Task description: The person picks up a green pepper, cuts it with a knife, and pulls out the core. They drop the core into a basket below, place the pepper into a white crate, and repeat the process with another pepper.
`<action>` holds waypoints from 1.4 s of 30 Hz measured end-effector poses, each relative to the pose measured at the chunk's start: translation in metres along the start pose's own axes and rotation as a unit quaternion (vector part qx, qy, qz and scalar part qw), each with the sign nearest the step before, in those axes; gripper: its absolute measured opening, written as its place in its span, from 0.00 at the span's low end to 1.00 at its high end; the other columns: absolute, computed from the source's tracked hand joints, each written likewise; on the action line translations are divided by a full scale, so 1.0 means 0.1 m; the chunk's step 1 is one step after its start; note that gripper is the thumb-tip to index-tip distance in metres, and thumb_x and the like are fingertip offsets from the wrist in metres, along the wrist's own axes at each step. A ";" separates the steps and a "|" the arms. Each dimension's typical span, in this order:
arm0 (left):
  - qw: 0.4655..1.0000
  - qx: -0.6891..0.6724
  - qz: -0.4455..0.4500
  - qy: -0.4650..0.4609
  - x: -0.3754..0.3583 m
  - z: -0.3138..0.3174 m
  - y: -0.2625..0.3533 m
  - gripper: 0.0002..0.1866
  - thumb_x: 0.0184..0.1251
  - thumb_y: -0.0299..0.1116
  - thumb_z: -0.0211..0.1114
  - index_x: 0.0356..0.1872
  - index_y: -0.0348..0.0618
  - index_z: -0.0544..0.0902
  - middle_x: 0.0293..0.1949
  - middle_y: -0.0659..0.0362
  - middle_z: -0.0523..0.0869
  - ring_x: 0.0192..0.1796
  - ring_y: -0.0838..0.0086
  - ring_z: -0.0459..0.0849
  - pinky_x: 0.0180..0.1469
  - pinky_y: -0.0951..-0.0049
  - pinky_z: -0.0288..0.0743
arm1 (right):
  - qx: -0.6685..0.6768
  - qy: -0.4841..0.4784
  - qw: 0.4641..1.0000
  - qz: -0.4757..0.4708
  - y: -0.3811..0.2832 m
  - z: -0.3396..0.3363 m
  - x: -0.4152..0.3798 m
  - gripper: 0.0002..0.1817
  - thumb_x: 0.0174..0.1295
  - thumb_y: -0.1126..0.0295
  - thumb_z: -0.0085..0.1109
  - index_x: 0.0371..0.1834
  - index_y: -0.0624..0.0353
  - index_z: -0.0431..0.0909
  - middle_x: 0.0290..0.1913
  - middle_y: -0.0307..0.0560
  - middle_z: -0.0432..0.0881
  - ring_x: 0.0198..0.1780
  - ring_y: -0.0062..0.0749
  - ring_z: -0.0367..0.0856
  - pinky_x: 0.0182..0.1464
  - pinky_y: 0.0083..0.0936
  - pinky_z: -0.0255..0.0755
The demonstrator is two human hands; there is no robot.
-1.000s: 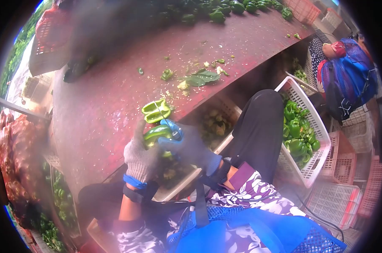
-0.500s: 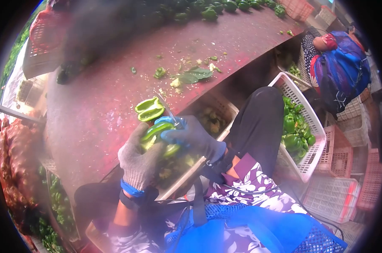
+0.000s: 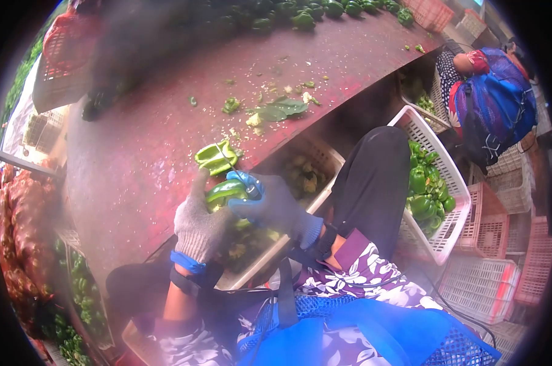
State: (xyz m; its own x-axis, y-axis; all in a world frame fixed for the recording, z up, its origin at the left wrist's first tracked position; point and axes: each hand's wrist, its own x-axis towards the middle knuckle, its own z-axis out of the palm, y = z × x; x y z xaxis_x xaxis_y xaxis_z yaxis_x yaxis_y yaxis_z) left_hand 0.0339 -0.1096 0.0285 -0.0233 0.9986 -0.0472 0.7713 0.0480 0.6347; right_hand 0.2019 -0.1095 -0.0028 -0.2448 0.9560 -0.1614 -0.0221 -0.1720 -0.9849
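My left hand, in a pale knit glove, is closed round a cut green bell pepper. My right hand, gloved with blue-coated fingers, grips a small knife; its thin blade points up and away. The two hands meet at the pepper, and the right fingers touch its side. Just beyond them, an opened pepper piece lies at the near edge of the red table, its pale hollow inside facing up. Below the hands, a crate holds pepper scraps, partly hidden by my hands.
Seeds, bits of core and a green leaf lie on the table. Whole peppers are heaped at the back. A white crate of green peppers stands right of my knee. Another person sits at the upper right.
The knife blade has swung lower and more over the opened pepper piece. My left thumb side has risen, and the pepper in my hands has turned slightly.
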 end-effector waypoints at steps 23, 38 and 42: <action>0.997 -0.066 -0.030 0.000 -0.05 -0.02 0.10 0.30 0.52 0.40 0.75 0.58 0.36 0.83 0.45 0.53 0.90 0.46 0.71 0.89 0.50 0.68 0.80 | 0.104 -0.019 0.994 0.038 -0.01 -0.11 0.06 0.21 0.56 0.68 0.69 0.53 0.59 0.83 0.32 0.35 0.84 0.29 0.15 0.79 0.30 0.20 0.76; 0.970 -0.178 -0.061 -0.156 -0.09 -0.08 0.07 0.23 0.56 0.40 0.75 0.49 0.35 0.86 0.34 0.57 0.91 0.36 0.79 0.87 0.41 0.72 0.80 | 0.182 -0.063 0.981 -0.005 0.05 -0.27 -0.04 0.22 0.58 0.73 0.68 0.58 0.63 0.81 0.36 0.36 0.85 0.34 0.13 0.79 0.34 0.16 0.75; 0.953 -0.234 -0.036 -0.191 -0.12 -0.15 0.03 0.22 0.58 0.36 0.75 0.51 0.35 0.86 0.33 0.58 0.90 0.35 0.81 0.86 0.39 0.74 0.80 | 0.179 -0.101 0.979 -0.012 0.01 -0.31 -0.05 0.23 0.57 0.73 0.68 0.58 0.64 0.81 0.37 0.37 0.85 0.33 0.13 0.78 0.34 0.15 0.74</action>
State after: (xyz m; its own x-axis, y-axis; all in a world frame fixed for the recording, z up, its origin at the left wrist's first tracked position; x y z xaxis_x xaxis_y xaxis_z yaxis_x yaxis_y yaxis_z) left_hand 0.0266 -0.1209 0.0425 0.2368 0.9158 -0.3243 0.4064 0.2098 0.8893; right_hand 0.2329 -0.1075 -0.0050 -0.4249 0.9010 -0.0871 -0.3605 -0.2567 -0.8967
